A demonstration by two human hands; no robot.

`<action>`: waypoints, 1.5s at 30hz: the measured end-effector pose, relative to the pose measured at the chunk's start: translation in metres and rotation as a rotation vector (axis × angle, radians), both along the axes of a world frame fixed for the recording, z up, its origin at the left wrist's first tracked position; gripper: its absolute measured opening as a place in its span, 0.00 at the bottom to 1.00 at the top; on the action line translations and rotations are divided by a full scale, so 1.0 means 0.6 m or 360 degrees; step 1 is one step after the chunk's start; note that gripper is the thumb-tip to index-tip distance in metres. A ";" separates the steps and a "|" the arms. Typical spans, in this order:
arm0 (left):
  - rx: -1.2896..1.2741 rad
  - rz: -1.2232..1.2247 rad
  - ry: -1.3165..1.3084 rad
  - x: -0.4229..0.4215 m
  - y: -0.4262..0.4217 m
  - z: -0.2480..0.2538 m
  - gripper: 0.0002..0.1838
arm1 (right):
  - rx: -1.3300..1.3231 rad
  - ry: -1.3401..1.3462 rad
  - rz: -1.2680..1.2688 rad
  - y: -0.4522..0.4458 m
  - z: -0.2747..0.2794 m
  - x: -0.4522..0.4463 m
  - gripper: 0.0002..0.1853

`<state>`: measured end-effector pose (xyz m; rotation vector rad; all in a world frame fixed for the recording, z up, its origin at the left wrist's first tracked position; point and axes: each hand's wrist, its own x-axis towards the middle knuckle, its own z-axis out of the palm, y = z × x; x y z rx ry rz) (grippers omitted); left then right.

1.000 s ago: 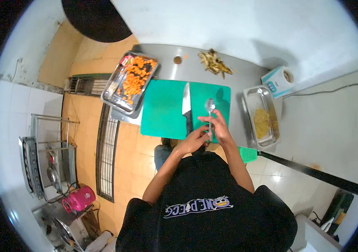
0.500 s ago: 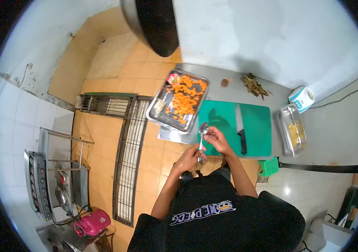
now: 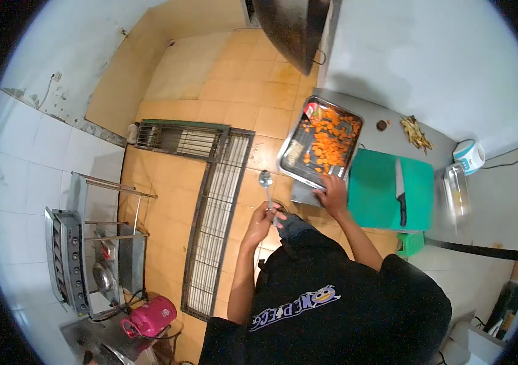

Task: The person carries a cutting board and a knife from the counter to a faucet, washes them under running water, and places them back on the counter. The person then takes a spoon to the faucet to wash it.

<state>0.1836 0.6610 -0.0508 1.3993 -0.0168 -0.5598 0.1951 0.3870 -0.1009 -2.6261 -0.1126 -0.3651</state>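
In the head view, my left hand is closed around the handle of a metal spoon, whose bowl points up and away from me over the floor. My right hand has its fingers at the near edge of a metal tray and appears to grip the rim. Orange diced pieces, resembling carrot, lie across the tray. A pale chopped heap and a red-and-white packet are along its left side. Right of that hand is a green cutting board with a black-handled knife on it.
The tray juts past the counter's left edge. Dried leaf-like stalks, a small brown round object, a tissue roll and a metal container stand rightward. A floor grate, stove and pink gas cylinder are left.
My right hand has left the spoon and moved onto the tray's near edge. The spoon has moved left, away from the board, in my left hand. The view has shifted.
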 end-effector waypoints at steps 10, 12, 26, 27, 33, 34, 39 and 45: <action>0.0002 -0.0413 0.0117 0.201 0.101 -0.047 0.12 | 0.0536 0.0059 -0.0423 -0.015 0.040 0.080 0.25; 0.0083 -0.0519 0.0169 0.268 0.123 -0.044 0.14 | 0.0382 -0.0074 -0.0467 -0.001 0.060 0.101 0.22; 0.0347 -0.0098 -0.0157 0.676 0.328 0.019 0.09 | 0.1002 -0.0269 0.0210 0.467 0.119 0.727 0.12; 0.0340 -0.0016 0.0014 0.695 0.352 -0.001 0.11 | 0.1097 -0.0244 0.0318 0.502 0.142 0.777 0.11; 0.0141 0.0106 0.0140 0.826 0.486 -0.057 0.13 | 0.0962 0.0053 0.0720 0.640 0.096 1.019 0.11; 0.0046 0.0155 0.0167 0.859 0.510 -0.068 0.13 | 0.0860 0.0179 0.0701 0.658 0.071 1.058 0.11; -0.0062 0.0224 0.0188 1.104 0.656 -0.039 0.19 | 0.0581 0.1175 0.0243 0.651 -0.244 1.173 0.24; -0.0271 0.0237 -0.0153 1.396 0.858 0.009 0.14 | 0.0480 0.2469 -0.0448 0.616 -0.343 1.180 0.19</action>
